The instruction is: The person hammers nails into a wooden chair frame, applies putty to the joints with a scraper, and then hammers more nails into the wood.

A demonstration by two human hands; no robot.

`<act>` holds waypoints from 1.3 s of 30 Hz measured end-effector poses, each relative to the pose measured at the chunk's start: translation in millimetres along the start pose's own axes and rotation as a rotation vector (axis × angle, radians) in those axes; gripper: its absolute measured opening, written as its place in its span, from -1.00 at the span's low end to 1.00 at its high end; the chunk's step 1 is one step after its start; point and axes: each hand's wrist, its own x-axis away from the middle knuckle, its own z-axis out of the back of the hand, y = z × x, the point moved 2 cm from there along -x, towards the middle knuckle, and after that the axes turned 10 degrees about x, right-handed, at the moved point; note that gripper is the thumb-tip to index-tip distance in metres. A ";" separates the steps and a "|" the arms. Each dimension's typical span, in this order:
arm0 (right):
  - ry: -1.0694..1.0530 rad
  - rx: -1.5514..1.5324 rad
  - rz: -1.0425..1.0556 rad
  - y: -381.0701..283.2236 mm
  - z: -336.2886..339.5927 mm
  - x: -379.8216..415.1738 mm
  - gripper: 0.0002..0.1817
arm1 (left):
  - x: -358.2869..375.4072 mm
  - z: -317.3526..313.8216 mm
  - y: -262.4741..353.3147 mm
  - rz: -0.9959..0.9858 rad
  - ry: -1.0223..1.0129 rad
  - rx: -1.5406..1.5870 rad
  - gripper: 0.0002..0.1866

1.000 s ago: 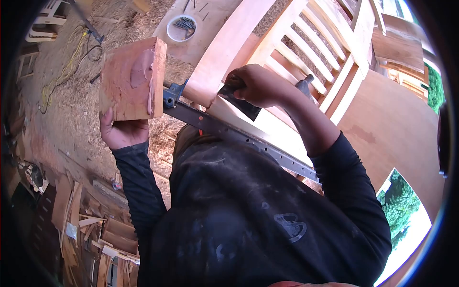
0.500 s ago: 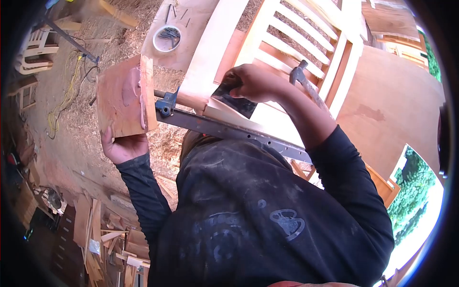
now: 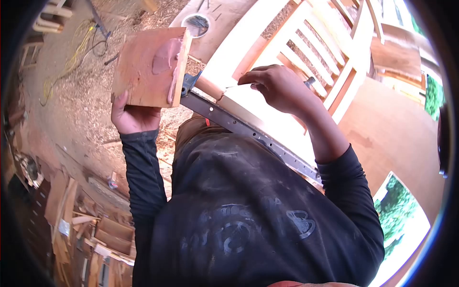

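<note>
My left hand (image 3: 136, 114) grips the lower edge of a square wooden board (image 3: 138, 71), thumb on its face. Pink putty (image 3: 167, 56) is smeared on the board's right part and along that edge. My right hand (image 3: 275, 83) is closed, fingers pinched, over the pale wooden frame (image 3: 253, 103). The dark flat scraper (image 3: 232, 86) in it is turned nearly edge-on, so only a thin line seems to show. A long metal bar clamp (image 3: 229, 122) with a blue jaw (image 3: 190, 83) runs along the frame's near side.
A white tub of nails (image 3: 196, 24) stands beyond the board. The frame's slats (image 3: 315, 52) extend to the upper right, with a hammer (image 3: 310, 82) partly hidden behind my right forearm. A brown sheet (image 3: 387, 124) lies right. Wood offcuts (image 3: 114, 234) are piled lower left; a yellow cord (image 3: 81, 52) crosses the ground.
The board in my left hand has moved up and right. My right hand has lifted and turned, and the scraper's broad black face no longer shows. The view has shifted too.
</note>
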 end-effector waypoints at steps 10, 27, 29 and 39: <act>-0.215 0.253 0.373 -21.3 -17.6 -34.8 -0.50 | 22.4 28.3 8.4 -0.097 0.052 0.095 -0.22; -0.157 -0.778 -0.607 60.1 -40.9 2.6 -0.62 | -2.3 20.1 -1.5 -0.037 0.106 0.007 -0.21; -0.097 -1.063 -0.703 58.1 -45.1 -4.4 -0.75 | -9.0 15.4 -3.4 -0.033 0.112 -0.046 -0.20; -0.317 -0.934 -1.013 39.7 -32.6 -37.2 -0.84 | -10.9 14.4 -2.3 -0.063 0.171 -0.132 -0.12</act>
